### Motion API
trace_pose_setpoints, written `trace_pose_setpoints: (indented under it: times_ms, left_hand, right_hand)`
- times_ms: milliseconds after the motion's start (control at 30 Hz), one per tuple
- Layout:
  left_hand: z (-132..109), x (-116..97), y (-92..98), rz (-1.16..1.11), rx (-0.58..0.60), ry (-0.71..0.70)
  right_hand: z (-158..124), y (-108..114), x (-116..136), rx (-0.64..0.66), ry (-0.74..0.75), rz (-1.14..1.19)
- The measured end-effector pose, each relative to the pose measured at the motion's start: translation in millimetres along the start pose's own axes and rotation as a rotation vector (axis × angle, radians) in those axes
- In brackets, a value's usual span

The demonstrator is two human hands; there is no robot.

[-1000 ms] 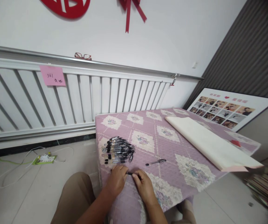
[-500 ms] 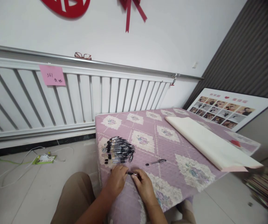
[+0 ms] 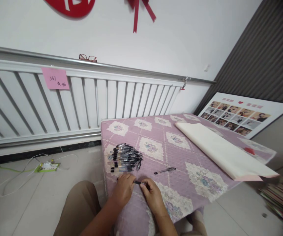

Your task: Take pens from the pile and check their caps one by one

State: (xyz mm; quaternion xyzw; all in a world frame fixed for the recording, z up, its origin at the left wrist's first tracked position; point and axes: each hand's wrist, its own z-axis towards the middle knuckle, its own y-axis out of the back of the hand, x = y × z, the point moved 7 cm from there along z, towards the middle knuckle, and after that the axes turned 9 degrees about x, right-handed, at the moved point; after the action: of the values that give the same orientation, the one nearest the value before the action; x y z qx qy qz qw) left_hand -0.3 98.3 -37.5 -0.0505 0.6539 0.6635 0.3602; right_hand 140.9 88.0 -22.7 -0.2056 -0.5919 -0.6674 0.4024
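Observation:
Between my two hands, just above the near part of the table, is a dark pen [image 3: 137, 182]. My left hand [image 3: 124, 187] is closed around its left part, and the fingers of my right hand [image 3: 151, 192] pinch its right end. Right beyond my left hand lies a pile of black and clear pens [image 3: 126, 158], most of them pointing the same way. A single pen [image 3: 165, 170] lies apart on the cloth, beyond my right hand. The tips of some fingers are hidden.
A purple floral tablecloth [image 3: 153, 127] covers the table. A roll of cream paper [image 3: 212, 150] lies at the right, near a photo board [image 3: 242, 114]. Behind stands a white radiator [image 3: 121, 98] with glasses [image 3: 88, 58] on its pipe. On the floor is a power strip [image 3: 48, 166].
Both hands stay in nearly the same place, holding the pen. The camera view has shifted very slightly. The pile and the single pen lie as before.

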Motion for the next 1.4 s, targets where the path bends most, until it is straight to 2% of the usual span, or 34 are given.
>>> trace_pose_setpoints:
  times_ms: [733,933,1000,1200,1400]
  left_hand:
    - [0,-2,1.5,-0.005,0.032,0.026]
    - [0,-5,5.9,-0.007,0.068,0.043]
    - [0,-1,8.3,-0.046,0.035,0.064]
    - [-4,15,18.8,-0.215,-0.191,0.106]
    - [-5,17,23.8,-0.235,-0.263,0.106]
  right_hand:
    - [-1,-2,-3,0.029,-0.041,0.026]
    - [0,3,-3,-0.021,-0.07,0.015]
    - [-2,6,-5,-0.064,-0.097,0.033]
    - [2,6,-12,-0.144,-0.165,-0.028]
    - [41,3,-7,-0.154,-0.175,-0.069]
